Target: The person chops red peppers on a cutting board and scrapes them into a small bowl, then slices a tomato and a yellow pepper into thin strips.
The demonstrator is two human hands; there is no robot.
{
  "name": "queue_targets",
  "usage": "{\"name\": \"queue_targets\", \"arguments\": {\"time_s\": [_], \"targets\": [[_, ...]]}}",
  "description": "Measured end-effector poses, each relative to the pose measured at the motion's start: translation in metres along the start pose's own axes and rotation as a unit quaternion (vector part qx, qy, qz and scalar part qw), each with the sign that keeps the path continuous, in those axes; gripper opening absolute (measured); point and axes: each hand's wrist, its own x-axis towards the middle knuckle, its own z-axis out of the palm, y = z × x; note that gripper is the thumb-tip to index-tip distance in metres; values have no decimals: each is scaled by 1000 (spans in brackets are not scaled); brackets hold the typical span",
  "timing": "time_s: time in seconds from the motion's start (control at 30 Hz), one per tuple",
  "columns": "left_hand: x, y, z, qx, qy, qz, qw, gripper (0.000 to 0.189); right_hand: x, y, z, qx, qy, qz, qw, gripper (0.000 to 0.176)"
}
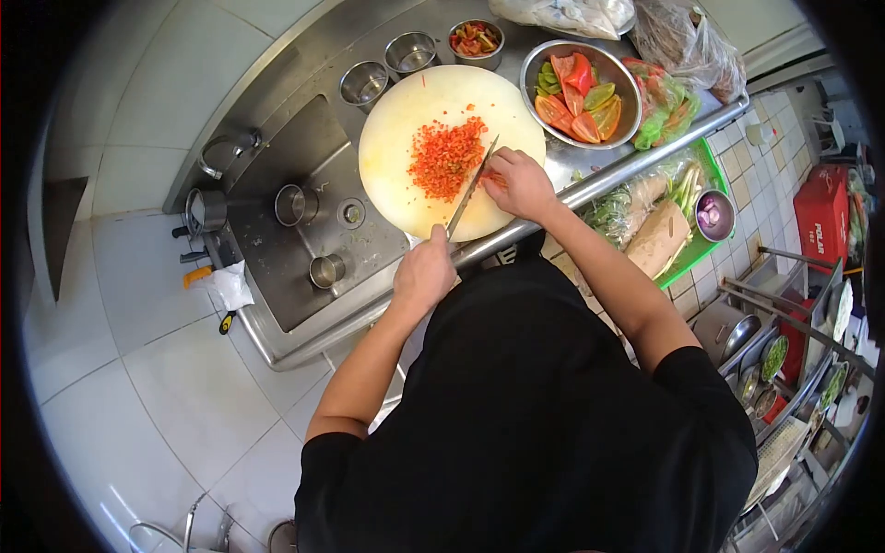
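My left hand (425, 275) is closed round the handle of a kitchen knife (471, 189). The blade points up and right across a round, pale cutting board (392, 111). On the blade's right, my right hand (522, 187) is closed, fingertips bent down on a piece of red pepper (498, 179) against the board. Most of that piece is hidden under the fingers. Left of the blade lies a heap of finely diced red pepper (442, 158). Beyond the board, a steel bowl (632, 92) holds red, orange and green pepper pieces (579, 92).
Two steel cups (365, 85) and a cup of pepper scraps (476, 41) stand behind the board. The sink (277, 241) at left contains steel cups (326, 270). Plastic bags (687, 46) lie back right. Below the counter edge, a green crate (714, 175) holds vegetables and a bowl of shallots (713, 216).
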Motion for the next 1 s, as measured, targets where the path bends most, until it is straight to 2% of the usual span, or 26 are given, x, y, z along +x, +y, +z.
{"name": "queue_targets", "arguments": {"time_s": [0.07,0.17,0.27,0.37,0.5,0.63,0.8,0.9,1.0], "targets": [[-15,-4,-3,45,-27,-7,999,18,0,4,9,-50,-29,12,998,15],[-24,-15,7,52,-44,-15,998,18,-3,9,16,-50,1,-11,999,12],[12,-10,33,15,-43,-23,999,18,-4,14,18,-44,2,-21,999,11],[22,5,11,24,-40,-6,999,24,-6,13,14,-30,31,-33,999,11],[-12,-1,9,53,-69,-18,996,24,-7,8,11,-18,13,-7,1000,11],[-3,-5,36,24,-35,-13,999,19,-10,13,19,-27,11,-20,999,13],[9,9,9,41,-29,-1,999,27,-8,5,4,-2,26,-20,999,15],[-8,3,16,62,-63,-12,996,25,-13,7,6,-3,-12,-8,1000,18],[5,-3,37,36,-36,-13,999,25,-12,8,10,-4,-41,19,999,19]]}}
